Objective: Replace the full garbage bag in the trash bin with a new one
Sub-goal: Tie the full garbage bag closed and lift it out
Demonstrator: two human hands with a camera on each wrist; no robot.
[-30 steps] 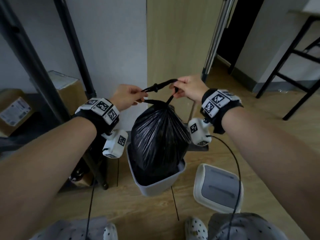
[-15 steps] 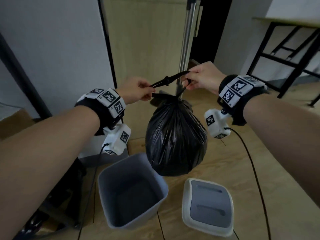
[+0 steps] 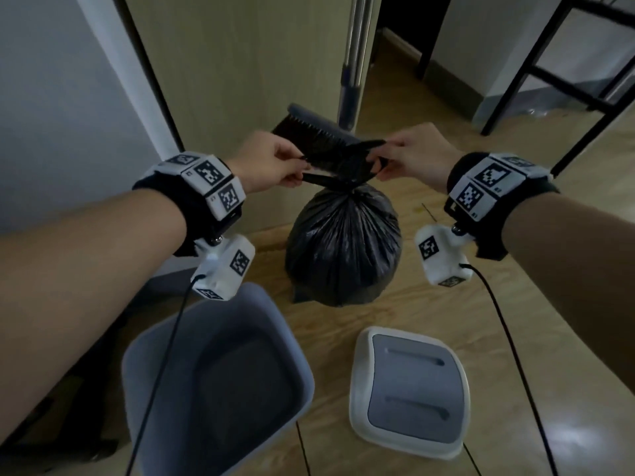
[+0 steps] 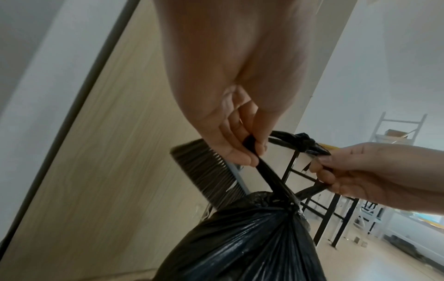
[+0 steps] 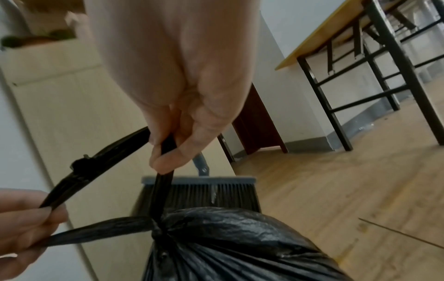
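A full black garbage bag [image 3: 343,249], tied at its neck, hangs by its knotted handle loop beyond the bin, its bottom close to the wooden floor. My left hand [image 3: 299,170] pinches the loop's left end, seen close in the left wrist view [image 4: 250,150]. My right hand [image 3: 378,163] pinches the right end, thumb against fingers [image 5: 165,152]. The grey trash bin [image 3: 220,379] stands open below my left forearm with no bag in it. Its white and grey lid [image 3: 409,389] lies flat on the floor to the right of the bin.
A broom head [image 3: 326,132] with a metal handle [image 3: 354,46] leans on the pale wooden panel right behind the bag. A black-framed table [image 3: 549,80] stands at the far right. Camera cables hang from both wrists over the bin and lid.
The bag came up out of the bin, then moved forward and down past the bin toward the broom. Both hands kept their hold on the loop.
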